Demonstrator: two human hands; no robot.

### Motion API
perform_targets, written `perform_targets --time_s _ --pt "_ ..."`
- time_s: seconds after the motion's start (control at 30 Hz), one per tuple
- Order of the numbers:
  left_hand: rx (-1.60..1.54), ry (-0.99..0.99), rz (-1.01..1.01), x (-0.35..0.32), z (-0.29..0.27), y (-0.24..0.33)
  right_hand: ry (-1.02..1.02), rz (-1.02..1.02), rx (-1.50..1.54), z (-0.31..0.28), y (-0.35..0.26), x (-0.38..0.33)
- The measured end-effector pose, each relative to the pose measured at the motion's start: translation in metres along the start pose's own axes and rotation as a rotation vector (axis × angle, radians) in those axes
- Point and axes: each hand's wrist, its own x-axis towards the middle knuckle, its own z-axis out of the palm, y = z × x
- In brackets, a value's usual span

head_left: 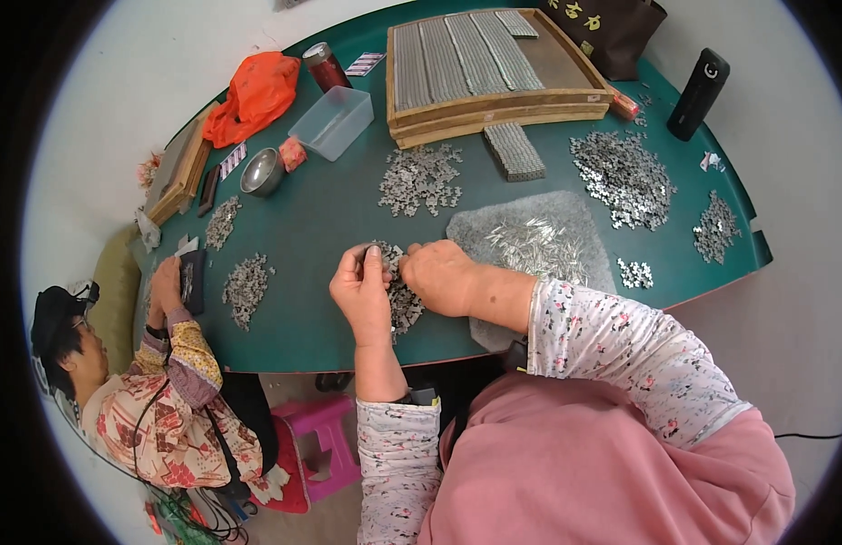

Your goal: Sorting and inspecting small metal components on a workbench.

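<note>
We see two bare hands working close together over a pile of small grey metal pieces (406, 311), near the near edge of the green desk (303, 204). Our left hand (360, 286) is half curled, its thumb standing up beside the bent fingers; any piece at its tips is too small for us to make out for certain. Our right hand (441, 277) is folded inward, knuckles up, its fingertips beside the left thumb and mostly hidden, so we cannot tell how tightly they close or what they hold.

Just to the right, thin silver metal pins (539, 247) lie heaped on a grey fibrous mat (466, 227), with the right forearm across its near part. Farther off, a shallow wooden tray (494, 120) carries rows of silver metal strips (448, 64), and a compact grey metal block (515, 152) lies before it. A broad heap of shiny grey pieces (624, 180) lies to the right.

We judge the step in hand to be fine fingertip work on the small pieces, perhaps joining or sorting them. The next move seems to call for a light, steady pinch from both hands, with the fingertips lined up and the pile beneath left undisturbed.
</note>
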Motion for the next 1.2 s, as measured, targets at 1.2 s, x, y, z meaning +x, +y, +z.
perform_targets --time_s 1.2 --pt "-0.293 -0.127 -0.333 0.028 0.087 -0.006 0.325 0.145 0.746 -0.035 0.126 -0.003"
